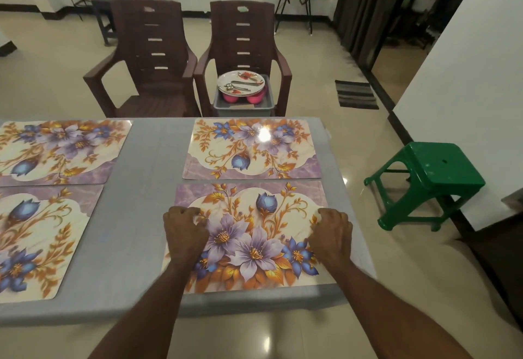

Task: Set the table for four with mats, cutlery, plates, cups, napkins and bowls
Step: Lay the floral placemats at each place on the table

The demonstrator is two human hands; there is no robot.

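**Four mats down, everything else still in the tub**

The fingers (195, 212) of the left hand (184, 231) were curled and pressed down on the left part of the near right mat (252, 234); those of the right hand (334, 231) were curled the same way on its right part. Whether either pinched the mat's edge or merely pushed on it could not be told. The mat lay flat at the near right corner of the counter (141, 188), its far edge just beside the far right mat (252, 149).

Two more mats lay on the left, the far left mat (62, 149) and the near left mat (42, 239), both cut off by the frame edge. So the mat step looked finished, or nearly so, pending this last adjustment.

Nothing else was yet laid. On the right chair (243, 47) beyond the counter stood a grey tub (243, 103). A stack of plates (240, 84) rested across its top with cutlery (243, 82) lying on them, and pink vessels (256, 98), cups or bowls, showed beneath. No napkins were discernible.
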